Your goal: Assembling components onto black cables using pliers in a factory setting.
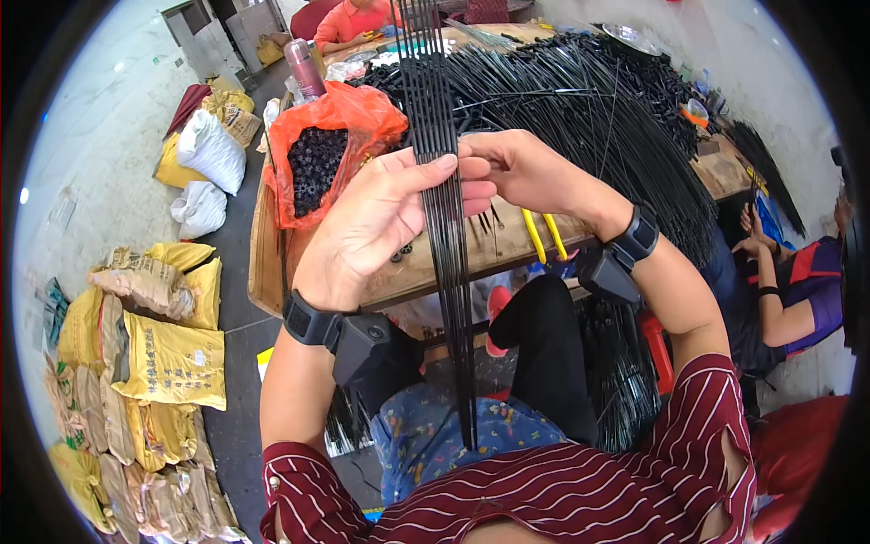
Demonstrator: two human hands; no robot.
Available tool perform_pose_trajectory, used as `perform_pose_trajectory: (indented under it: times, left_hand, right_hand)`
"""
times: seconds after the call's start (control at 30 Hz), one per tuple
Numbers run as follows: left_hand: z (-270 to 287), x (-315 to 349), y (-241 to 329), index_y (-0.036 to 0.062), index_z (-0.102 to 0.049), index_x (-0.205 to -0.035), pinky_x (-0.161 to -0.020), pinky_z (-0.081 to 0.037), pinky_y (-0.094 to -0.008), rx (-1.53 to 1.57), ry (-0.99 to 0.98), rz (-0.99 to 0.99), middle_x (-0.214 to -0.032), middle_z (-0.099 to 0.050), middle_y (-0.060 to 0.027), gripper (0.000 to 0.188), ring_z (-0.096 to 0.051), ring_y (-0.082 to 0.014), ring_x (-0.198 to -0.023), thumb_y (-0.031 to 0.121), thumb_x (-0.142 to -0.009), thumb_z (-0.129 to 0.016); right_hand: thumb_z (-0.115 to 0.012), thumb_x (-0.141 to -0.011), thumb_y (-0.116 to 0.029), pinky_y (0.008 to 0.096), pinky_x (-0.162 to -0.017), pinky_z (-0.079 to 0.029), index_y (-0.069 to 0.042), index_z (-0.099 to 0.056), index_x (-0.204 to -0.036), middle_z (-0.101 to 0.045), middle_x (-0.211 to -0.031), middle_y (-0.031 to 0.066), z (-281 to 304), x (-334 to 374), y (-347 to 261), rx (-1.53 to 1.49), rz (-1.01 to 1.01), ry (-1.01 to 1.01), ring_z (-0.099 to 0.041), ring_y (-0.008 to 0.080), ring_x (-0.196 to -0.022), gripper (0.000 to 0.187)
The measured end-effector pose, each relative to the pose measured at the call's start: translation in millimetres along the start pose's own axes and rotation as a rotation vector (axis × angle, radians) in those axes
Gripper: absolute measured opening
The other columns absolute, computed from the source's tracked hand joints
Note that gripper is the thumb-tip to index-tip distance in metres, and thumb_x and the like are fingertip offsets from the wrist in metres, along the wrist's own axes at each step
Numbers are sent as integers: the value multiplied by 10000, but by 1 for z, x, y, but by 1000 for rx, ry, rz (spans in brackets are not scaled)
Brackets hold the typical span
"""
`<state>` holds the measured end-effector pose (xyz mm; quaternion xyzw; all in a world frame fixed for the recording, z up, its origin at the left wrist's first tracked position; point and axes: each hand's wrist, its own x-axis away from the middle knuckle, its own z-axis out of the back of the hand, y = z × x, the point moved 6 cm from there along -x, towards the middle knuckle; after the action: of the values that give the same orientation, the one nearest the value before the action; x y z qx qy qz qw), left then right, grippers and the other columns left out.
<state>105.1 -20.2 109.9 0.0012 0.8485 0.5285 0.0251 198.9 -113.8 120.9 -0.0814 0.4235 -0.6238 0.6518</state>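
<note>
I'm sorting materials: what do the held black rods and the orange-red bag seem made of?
Black rods: glossy metal or plastic; narrow highlights show sheen but don't settle which. Orange-red bag: probably thin, shiny plastic film, judging by its crinkles.

Free: table front strip, L of ctr, below the red bag; narrow gap btwn held rod bundle and yellow-handled tool. Obstr.: bundle, crossing ctr lengthwise to lap; bag, L; rod pile, R rear; tool, R front.
</note>
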Motion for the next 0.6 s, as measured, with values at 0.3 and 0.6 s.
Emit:
perform_pose_trajectory:
  times: [0.3, 0.6]
  left_hand:
    - [-21, 10, -23, -27, -566, -1167, -898, -540, -373, 1, -40, 19, -1074, -655, -145, 282, -667, -258, -965, 117, -925, -598]
    - [-23, 26, -75, -27, -632, -1034, -818, -506, -257, -397, -14, -215, -932, -670, -53, 154, -628, -108, -885, 30, -946, -517]
  right_hand:
    - [-548, -824, -30, 278, -666, -478, -16, -616, -947, -642, -775, 46, -17, 10, 8, -160, -121, -15, -540, 74, -741, 141]
    - [-587, -847, -112, 371, -817, -522, -74, -649, -1066, -665, -1062, 97, -14, 10, 69, 596, 206, 151, -639, 300, -977, 231]
